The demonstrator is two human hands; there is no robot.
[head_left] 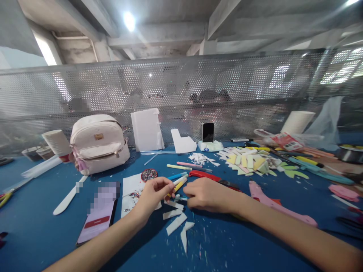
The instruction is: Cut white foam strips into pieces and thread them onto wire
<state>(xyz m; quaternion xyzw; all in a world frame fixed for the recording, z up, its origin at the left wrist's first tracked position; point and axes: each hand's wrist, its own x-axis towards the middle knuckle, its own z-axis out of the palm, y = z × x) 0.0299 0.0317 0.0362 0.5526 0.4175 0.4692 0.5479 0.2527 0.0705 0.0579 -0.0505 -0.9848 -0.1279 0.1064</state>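
Observation:
My left hand [154, 190] is closed in a pinch, fingertips together on something too small to name, next to a yellow pen [178, 186]. My right hand [205, 194] rests curled on the blue table [42, 230], fingers folded under, close to the left hand's fingertips; what it holds, if anything, is hidden. White foam scraps [177, 223] lie just below both hands. A red-handled cutter [211, 177] lies behind the right hand. A small round tin of glitter [149, 174] sits behind the left hand.
A phone [99, 215] lies at the left, a pale backpack [98, 143] behind it with paper cups [58, 143]. Coloured foam pieces [249, 160] are piled at the right. A pink foam shape [272, 204] lies beside my right forearm. A perforated metal screen [181, 87] closes off the back.

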